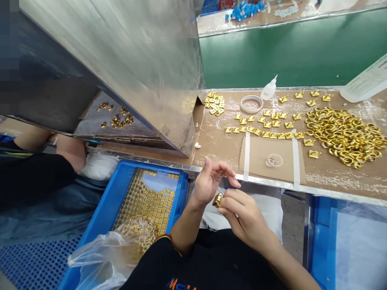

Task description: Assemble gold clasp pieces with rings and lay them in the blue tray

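Between the thumb and fingers of my right hand point(242, 213) is a small gold ring-like piece point(217, 200). My left hand point(210, 181) is raised just above and left of it, fingers apart and curved, with nothing visible in them. Past my hands, a cardboard sheet point(256, 161) is held down by white tape strips and carries thin clear rings point(274, 160). Rows of small gold pieces point(267, 134) lie behind the cardboard. A large heap of gold rings point(347, 137) spreads to the right.
A metal housing point(151, 72) rises at the left. A blue tray point(121, 173) of gold pieces and a plastic bag point(105, 251) sit below it. A tape roll point(252, 104), dropper bottle point(269, 88) and larger bottle point(364, 82) stand near the green belt point(287, 52). Another person's arm point(71, 151) is at left.
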`<state>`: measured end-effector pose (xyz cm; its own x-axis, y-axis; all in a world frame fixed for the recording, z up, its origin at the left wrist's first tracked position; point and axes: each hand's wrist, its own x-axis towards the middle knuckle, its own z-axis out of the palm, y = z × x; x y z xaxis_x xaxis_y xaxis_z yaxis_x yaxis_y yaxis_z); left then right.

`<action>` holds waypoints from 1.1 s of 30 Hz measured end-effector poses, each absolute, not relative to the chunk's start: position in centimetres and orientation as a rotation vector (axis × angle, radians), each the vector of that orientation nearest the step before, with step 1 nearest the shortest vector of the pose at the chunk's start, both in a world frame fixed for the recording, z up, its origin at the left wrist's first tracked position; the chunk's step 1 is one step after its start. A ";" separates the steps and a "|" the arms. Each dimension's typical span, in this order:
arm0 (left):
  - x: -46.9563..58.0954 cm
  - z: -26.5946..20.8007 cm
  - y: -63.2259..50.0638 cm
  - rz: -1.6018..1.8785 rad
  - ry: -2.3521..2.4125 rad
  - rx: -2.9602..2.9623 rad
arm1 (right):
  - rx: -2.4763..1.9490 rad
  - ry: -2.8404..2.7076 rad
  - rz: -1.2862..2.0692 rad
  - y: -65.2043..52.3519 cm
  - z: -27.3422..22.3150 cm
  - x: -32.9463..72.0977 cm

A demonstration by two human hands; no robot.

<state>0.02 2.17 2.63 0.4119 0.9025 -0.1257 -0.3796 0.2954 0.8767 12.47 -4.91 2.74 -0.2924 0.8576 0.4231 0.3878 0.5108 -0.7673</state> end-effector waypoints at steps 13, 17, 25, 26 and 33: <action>-3.7 0.8 1.1 1.071 0.523 1.404 | -1.240 -1.867 0.331 -4.8 3.6 12.5; -3.2 0.2 0.9 1.073 0.497 1.268 | -1.210 -1.811 0.400 -4.9 3.6 12.6; -2.8 -0.3 0.7 1.051 0.429 1.138 | -1.171 -1.640 0.519 -5.1 3.3 12.5; -2.8 -0.3 0.7 1.052 0.406 1.129 | -1.169 -1.629 0.543 -5.1 3.4 12.5; -2.6 -0.6 0.8 1.098 0.352 1.087 | -1.111 -1.618 0.645 -4.8 3.3 12.5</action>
